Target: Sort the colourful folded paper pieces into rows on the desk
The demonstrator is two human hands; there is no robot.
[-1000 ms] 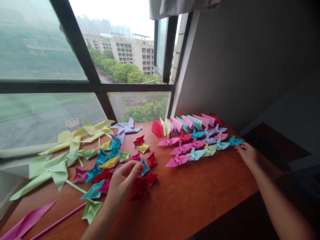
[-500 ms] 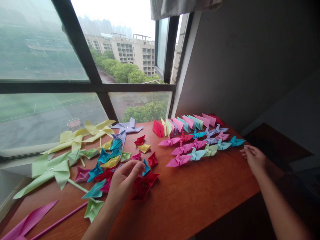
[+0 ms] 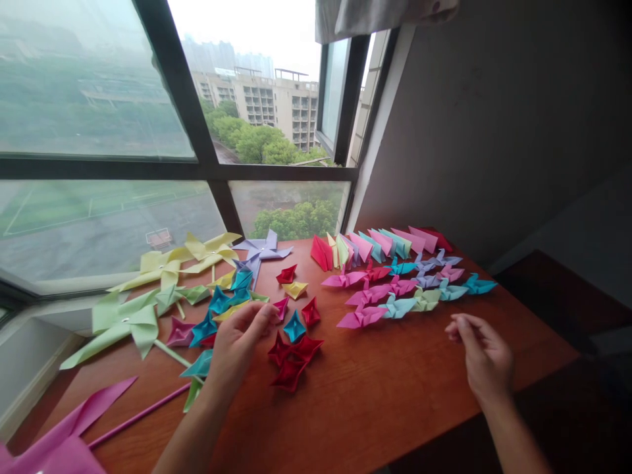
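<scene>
My left hand (image 3: 249,326) hovers over the paper boats, its fingers curled and closed with no object showing in them. It hides several boats behind it. Just right of its fingertips lie a magenta boat (image 3: 281,307), a blue boat (image 3: 295,326) and a cluster of dark red boats (image 3: 291,368). My right hand (image 3: 481,355) is held above the table's right part, fingers bent in toward the thumb, also with nothing visible between them. Nearest to it are the rows of folded paper cranes, among them a green crane (image 3: 425,299) and a light blue crane (image 3: 397,305).
Paper pinwheels lie at the left: a green pinwheel (image 3: 123,321), yellow ones (image 3: 160,266), a purple one (image 3: 265,249) and a magenta one (image 3: 62,438). Folded paper pieces (image 3: 378,245) stand in a row at the back. A window (image 3: 276,172) borders the wooden table (image 3: 375,388).
My right hand has come left and inward, from beside the cranes' right end to in front of them. My left hand stays over the boats, uncovering the blue one. The view has shifted slightly left.
</scene>
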